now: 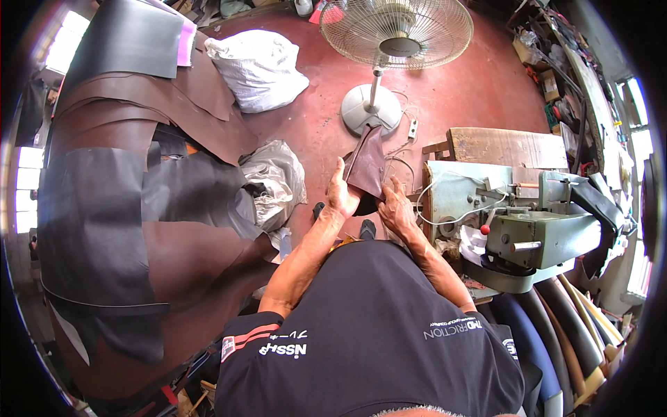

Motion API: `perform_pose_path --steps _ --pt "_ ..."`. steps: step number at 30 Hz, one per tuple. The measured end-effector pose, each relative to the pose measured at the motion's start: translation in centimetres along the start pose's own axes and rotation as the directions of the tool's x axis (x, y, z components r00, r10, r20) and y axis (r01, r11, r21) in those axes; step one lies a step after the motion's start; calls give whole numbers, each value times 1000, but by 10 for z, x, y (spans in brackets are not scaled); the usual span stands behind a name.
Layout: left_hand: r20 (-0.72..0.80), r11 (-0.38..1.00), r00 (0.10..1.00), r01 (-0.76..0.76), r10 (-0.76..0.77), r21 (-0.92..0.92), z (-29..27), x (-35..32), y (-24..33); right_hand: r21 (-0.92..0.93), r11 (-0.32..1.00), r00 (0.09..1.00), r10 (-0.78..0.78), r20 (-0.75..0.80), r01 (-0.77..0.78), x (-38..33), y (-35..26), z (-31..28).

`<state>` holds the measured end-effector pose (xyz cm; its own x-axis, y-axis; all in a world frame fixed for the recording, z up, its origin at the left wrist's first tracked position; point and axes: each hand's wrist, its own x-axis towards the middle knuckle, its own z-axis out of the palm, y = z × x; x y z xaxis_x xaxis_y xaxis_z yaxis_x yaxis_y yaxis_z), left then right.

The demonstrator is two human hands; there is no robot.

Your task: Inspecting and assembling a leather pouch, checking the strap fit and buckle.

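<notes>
1. In the head view, the left hand (342,196) was closed on the near left edge of a brown leather piece (367,165), thumb lying up along that edge.
2. The right hand (396,207) pinched the same piece at its near right corner, fingers curled under it; both hands held it up in front of the person, above the red floor (479,90).
3. The leather piece stood tilted, its far end pointing toward the base of a pedestal fan (396,31).
4. Just right of the hands stood a grey-green machine (535,229) on a bench, with a white cable (445,201) looping near the right wrist.
5. Large brown hides (139,125) lay stacked to the left, a white sack (260,69) beyond them.
6. Judged risks: held only by its near edge, the piece could sag or slip out of the fingers; the right forearm could snag the loose cable; fan draught might flap the free end.
</notes>
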<state>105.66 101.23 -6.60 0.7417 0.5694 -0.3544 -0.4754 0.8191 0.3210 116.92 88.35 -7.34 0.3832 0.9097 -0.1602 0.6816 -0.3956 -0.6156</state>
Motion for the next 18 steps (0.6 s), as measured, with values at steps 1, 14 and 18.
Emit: perform_pose_path --steps 1,14,18 --pt "8 1000 1000 -11 11 2 -1 1 0 6 1000 1000 1 7 -1 1 0 0" --pt "-60 955 958 -284 280 -84 -7 -17 54 675 726 984 176 0 -129 18 3 -71" --pt "-68 961 967 -254 247 -109 -21 -23 59 774 594 970 215 111 -220 17 -9 -83"
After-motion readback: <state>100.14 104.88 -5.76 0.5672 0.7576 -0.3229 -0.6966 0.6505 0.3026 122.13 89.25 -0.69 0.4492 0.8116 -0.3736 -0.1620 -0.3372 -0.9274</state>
